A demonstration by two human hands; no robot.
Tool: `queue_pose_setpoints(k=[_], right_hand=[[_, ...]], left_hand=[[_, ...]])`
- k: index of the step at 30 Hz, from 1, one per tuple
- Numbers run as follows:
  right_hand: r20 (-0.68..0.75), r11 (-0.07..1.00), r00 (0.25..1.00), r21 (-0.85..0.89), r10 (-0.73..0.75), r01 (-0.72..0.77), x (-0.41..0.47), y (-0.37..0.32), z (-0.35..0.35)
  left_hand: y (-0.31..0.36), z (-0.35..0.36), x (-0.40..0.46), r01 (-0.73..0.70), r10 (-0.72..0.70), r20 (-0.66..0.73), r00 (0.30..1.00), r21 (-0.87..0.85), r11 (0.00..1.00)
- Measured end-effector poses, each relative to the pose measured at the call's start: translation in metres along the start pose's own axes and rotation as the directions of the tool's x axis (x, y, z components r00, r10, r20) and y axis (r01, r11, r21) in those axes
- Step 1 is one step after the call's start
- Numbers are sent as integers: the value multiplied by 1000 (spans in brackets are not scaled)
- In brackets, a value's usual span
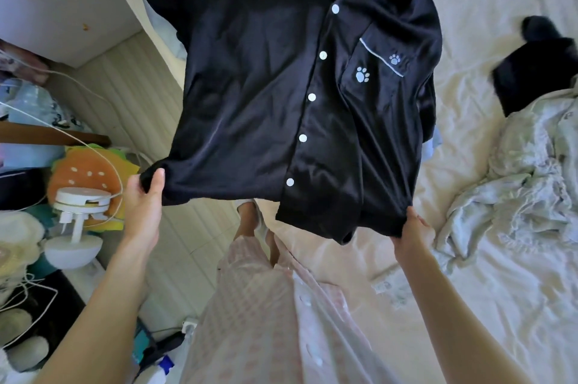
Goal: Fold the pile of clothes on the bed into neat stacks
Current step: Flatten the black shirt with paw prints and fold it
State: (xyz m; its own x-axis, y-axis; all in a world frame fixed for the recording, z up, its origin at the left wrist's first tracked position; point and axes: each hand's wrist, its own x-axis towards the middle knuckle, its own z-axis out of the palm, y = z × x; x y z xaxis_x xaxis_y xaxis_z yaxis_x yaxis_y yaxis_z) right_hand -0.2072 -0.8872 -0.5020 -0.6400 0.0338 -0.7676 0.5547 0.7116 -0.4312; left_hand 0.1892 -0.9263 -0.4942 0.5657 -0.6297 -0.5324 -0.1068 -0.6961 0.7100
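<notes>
A black satin pajama shirt with white buttons and paw prints on its chest pocket hangs spread out in the air above the bed's left edge. My left hand grips its lower left hem corner. My right hand pinches the lower right hem corner. The collar end points away from me and its top runs out of view. A folded black garment lies on the bed at the far right. A crumpled pale grey garment lies below it.
Beside the bed on the left are a white cabinet, a small white fan, a burger-shaped cushion, cables and a power strip on the tiled floor. I stand against the bed's edge in pink pajamas.
</notes>
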Motion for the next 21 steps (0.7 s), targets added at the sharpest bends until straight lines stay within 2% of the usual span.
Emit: queue_pose_setpoints(k=[2, 3, 5, 7, 9, 11, 13, 16, 18, 21], right_hand=[[175, 982, 980, 144, 93, -119, 3, -2, -7], [283, 971, 950, 158, 129, -179, 1, -2, -10], [443, 971, 879, 69, 178, -231, -5, -2, -15], [489, 970, 840, -65, 235, -234, -11, 3, -19], [402, 957, 884, -253, 238, -143, -14, 10, -22], [303, 940, 941, -339, 150, -40, -13, 11, -24], [225, 964, 974, -263, 41, 20, -6, 1, -29], [121, 991, 990, -100, -70, 83, 6, -32, -36], [36, 995, 995, 50, -90, 88, 12, -55, -35], [-26, 981, 992, 149, -121, 124, 15, -78, -24]], left_hand=[[-3, -1, -3, -52, 45, 35, 998, 225, 973], [-5, -1, -5, -47, 23, 83, 996, 295, 954], [-11, -1, -14, 50, -124, 210, 970, 327, 944], [-15, -2, -23, 189, -280, 303, 911, 297, 936], [-19, -3, -28, 258, -334, 315, 888, 260, 930], [-19, -3, -31, 268, -321, 248, 914, 224, 937], [-14, -2, -29, 240, -266, 111, 957, 203, 949], [2, 3, -22, 150, -133, -79, 988, 272, 951], [11, 7, -17, 104, -80, -110, 991, 234, 967], [21, 14, -16, 40, -21, -111, 994, 172, 984]])
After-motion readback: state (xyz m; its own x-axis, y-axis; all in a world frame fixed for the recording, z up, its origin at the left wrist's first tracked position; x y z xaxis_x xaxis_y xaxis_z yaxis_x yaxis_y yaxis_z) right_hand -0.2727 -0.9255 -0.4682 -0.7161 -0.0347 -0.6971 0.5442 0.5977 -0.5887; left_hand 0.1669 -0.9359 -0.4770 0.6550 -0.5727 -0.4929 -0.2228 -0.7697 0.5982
